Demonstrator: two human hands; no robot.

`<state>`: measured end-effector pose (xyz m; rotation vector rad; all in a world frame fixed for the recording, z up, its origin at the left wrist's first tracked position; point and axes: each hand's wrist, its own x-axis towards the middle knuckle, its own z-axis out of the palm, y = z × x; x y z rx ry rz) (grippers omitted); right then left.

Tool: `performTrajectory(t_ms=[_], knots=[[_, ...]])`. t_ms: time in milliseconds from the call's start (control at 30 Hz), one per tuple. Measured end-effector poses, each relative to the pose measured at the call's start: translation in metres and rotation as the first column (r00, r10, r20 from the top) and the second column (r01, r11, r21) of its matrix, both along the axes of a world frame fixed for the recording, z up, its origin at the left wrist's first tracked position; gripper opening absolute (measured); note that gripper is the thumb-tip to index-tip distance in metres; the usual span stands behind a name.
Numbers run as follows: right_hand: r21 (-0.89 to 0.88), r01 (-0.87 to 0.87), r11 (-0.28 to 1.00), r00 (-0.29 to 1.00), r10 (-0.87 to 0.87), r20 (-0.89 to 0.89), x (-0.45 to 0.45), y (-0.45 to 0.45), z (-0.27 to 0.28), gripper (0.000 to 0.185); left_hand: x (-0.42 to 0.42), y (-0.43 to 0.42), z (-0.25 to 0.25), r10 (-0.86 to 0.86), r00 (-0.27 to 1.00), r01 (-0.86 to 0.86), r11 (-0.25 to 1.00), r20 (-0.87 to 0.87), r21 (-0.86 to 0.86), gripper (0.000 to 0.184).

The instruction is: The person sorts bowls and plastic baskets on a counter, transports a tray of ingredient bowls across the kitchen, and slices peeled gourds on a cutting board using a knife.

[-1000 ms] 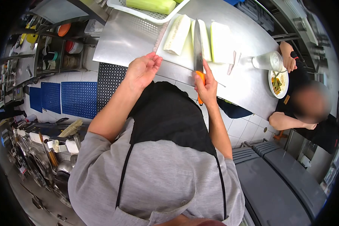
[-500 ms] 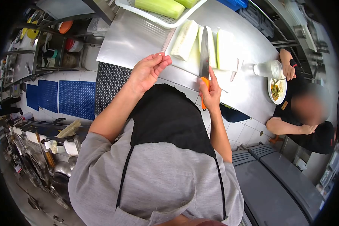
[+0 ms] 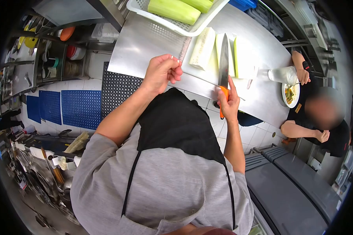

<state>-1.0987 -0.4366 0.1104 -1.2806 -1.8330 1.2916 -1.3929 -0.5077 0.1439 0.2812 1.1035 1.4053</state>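
My right hand grips the orange handle of a kitchen knife, its blade pointing away over the white cutting board. My left hand hovers at the near table edge, fingers curled with thumb against fingertips. Tiny white spots show at those fingertips; what they are, I cannot make out. On the board lies a pale gourd piece, its spongy white face showing. Another gourd piece lies partly behind the blade, and a third, green-edged gourd piece sits to the right.
A white plastic basket at the back holds several green gourd lengths. On the right, a seated co-worker is at the steel table by a plate of food and a clear cup.
My left hand has curled its fingers more tightly. The knife stays in my right hand. The whole view has shifted slightly, so the table and basket appear further right and lower.
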Motion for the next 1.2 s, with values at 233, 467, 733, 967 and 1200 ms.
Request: performTrajectory(t_ms=[233, 467, 733, 967, 1200], knots=[[0.053, -0.015, 0.998, 1.000, 0.014, 0.020, 0.000, 0.000, -0.002, 0.061, -0.017, 0.004, 0.004, -0.061, 0.995, 0.054, 0.996, -0.085, -0.075, 0.013], [-0.026, -0.021, 0.999, 1.000, 0.021, -0.012, 0.003, 0.004, -0.004, 0.062, 0.001, 0.004, 0.001, -0.024, 0.997, 0.018, 0.996, -0.067, -0.089, 0.010], [-0.071, -0.077, 0.995, 0.996, 0.073, -0.052, 0.008, 0.009, -0.005, 0.064, 0.024, 0.011, 0.000, 0.020, 0.997, -0.025, 0.997, -0.076, -0.068, 0.012], [-0.082, -0.147, 0.986, 0.988, 0.142, -0.066, 0.014, 0.014, -0.009, 0.066, 0.029, 0.016, -0.006, 0.059, 0.993, -0.070, 0.991, -0.098, -0.114, 0.007], [-0.080, -0.137, 0.987, 0.988, 0.130, -0.081, 0.012, 0.014, -0.006, 0.063, 0.026, 0.021, -0.010, 0.054, 0.982, -0.082, 0.985, -0.182, -0.150, 0.007]])
